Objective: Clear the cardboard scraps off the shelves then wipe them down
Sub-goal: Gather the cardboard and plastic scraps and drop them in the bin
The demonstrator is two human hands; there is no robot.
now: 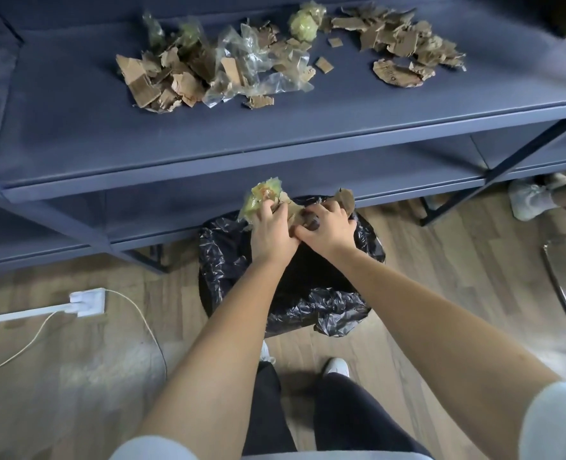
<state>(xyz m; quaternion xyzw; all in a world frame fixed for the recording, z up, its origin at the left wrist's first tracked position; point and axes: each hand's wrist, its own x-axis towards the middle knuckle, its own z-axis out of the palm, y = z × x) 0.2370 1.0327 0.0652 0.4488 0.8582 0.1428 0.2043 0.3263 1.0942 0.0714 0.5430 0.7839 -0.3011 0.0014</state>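
Note:
On the top blue shelf (76,141) lie torn cardboard scraps in a left heap (162,78) and a right heap (404,38), mixed with crumpled clear plastic (261,68) and a yellow-green wad (304,24). Below, a bin lined with a black bag (324,307) stands on the floor against the lower shelf. Both hands hover together over the bin's far rim. My left hand (271,232) clutches a yellow-green plastic wad with scraps (261,197). My right hand (328,229) grips brown cardboard pieces (346,199).
A white power strip (87,302) and its cable lie on the wooden floor at the left. Another person's shoe (527,197) shows at the right beside the shelf frame, with a metal stand leg (563,297) nearby. My feet are under the bin's near side.

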